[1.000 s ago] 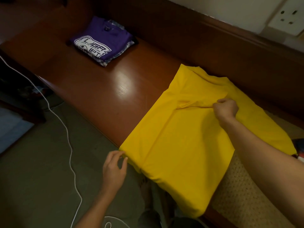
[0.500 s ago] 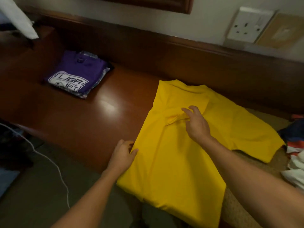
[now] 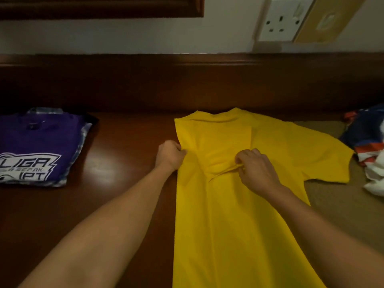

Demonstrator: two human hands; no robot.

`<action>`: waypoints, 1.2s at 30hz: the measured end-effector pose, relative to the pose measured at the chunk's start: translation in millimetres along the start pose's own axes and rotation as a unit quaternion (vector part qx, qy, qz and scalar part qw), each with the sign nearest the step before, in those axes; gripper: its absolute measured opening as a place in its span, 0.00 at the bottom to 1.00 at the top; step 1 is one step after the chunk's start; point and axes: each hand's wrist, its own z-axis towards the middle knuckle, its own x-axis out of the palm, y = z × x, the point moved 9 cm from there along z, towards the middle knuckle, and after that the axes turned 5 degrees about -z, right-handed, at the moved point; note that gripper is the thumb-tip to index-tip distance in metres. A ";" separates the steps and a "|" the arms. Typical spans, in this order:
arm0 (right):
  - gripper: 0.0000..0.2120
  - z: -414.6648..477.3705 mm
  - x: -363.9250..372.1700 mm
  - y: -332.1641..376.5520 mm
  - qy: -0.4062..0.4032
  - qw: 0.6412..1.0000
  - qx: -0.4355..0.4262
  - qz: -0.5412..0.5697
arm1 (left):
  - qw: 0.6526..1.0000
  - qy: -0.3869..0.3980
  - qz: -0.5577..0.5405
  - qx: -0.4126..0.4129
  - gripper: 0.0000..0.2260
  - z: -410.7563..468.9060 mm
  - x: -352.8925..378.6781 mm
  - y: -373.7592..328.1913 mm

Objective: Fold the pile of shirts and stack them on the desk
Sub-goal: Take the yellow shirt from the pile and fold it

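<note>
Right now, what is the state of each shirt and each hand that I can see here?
Yellow shirt: flat on desk, one sleeve folded in, other out.
Purple shirt: folded, atop stack.
Other shirts: crumpled, unfolded.
Left hand: grips yellow shirt's edge.
Right hand: pinches folded sleeve.

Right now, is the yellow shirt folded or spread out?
Partly folded: the yellow shirt has one sleeve turned in, pinched by the right hand; the left hand grips the folded edge; the other lies spread.

arms outstretched, the left hand (image 3: 170, 153) curls knuckles-up, gripping the left edge of the yellow shirt (image 3: 228, 225), while the right hand (image 3: 256, 169) pinches a fold at its middle.
</note>
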 end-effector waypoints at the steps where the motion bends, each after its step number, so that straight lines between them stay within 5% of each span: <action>1: 0.19 -1.6 0.6 -2.0 -0.011 1.000 0.008 -0.008 | 1.000 -0.014 0.018 0.000 0.12 5.3 -2.3 -2.1; 3: 0.27 -3.4 -2.9 -6.4 -0.040 0.998 0.026 -0.037 | 0.995 -0.063 0.067 0.034 0.13 7.5 -9.6 -13.8; 5: 0.24 -5.5 -1.8 -7.9 -0.039 0.998 0.023 -0.053 | 0.972 -0.098 0.177 0.122 0.26 5.0 -8.9 -31.2; 8: 0.17 -13.5 4.9 -10.6 -0.012 0.998 0.025 -0.055 | 0.932 0.007 0.291 0.217 0.29 12.1 19.4 -37.4; 10: 0.17 -21.0 8.3 -14.7 -0.001 0.999 0.042 -0.034 | 0.932 0.076 0.291 0.202 0.27 21.3 30.0 -25.0; 15: 0.20 -32.9 8.6 -25.3 0.009 0.996 0.062 0.067 | 0.937 0.096 0.282 0.184 0.26 29.4 26.9 -30.6; 20: 0.19 -68.8 -4.6 -91.3 -0.070 0.936 0.247 0.240 | 0.944 0.014 0.233 0.235 0.23 1.5 16.0 -64.8; 29: 0.22 -197.4 -12.0 -186.8 -0.050 0.829 0.468 0.302 | 0.940 0.105 0.082 0.314 0.14 -79.0 100.9 -160.6; 33: 0.20 -232.8 -12.3 -201.0 -0.047 0.779 0.515 0.355 | 0.946 0.108 0.100 0.289 0.15 -89.1 143.6 -208.2; 36: 0.20 -232.7 -10.9 -200.4 -0.040 0.777 0.498 0.382 | 0.957 0.092 0.129 0.244 0.14 -78.8 158.8 -218.3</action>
